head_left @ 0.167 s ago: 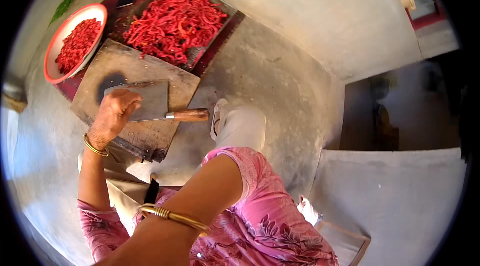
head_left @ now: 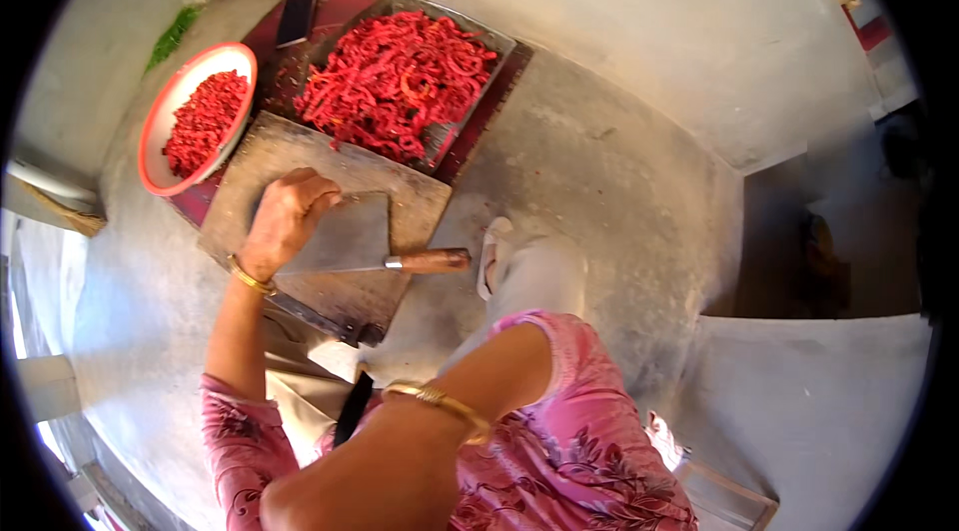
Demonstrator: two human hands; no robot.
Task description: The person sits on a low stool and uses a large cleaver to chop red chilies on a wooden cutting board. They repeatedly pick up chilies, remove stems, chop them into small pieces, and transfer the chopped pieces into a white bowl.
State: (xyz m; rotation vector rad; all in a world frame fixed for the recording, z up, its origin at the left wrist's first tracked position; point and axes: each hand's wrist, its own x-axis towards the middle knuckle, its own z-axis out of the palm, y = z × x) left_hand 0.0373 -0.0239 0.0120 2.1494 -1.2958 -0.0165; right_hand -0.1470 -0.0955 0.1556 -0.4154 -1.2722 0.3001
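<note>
My left hand (head_left: pixel 289 214), with a gold bangle at the wrist, is curled closed above the blade of a cleaver (head_left: pixel 356 231). Whatever its fingers may hold is hidden. The cleaver lies flat on a worn wooden chopping board (head_left: pixel 418 193), its wooden handle jutting past the board's right edge. My right hand (head_left: pixel 365 476) is drawn back toward my body at the lower edge, beyond another gold bangle, and its fingers are not visible. Behind the board, a metal tray (head_left: pixel 478 109) bears a heap of whole red chillies (head_left: pixel 395 76).
Left of the board stands a white bowl with an orange rim (head_left: pixel 148 146), containing chopped red chillies (head_left: pixel 205 121). A phone (head_left: pixel 297 17) rests on the dark red low table (head_left: pixel 335 0) at the back. Green stalks (head_left: pixel 172 36) lie by the left wall.
The view has shifted, so the board, tray and bowl appear farther right and lower. My right hand has come partly into view at the bottom. My left hand stays closed over the blade.
</note>
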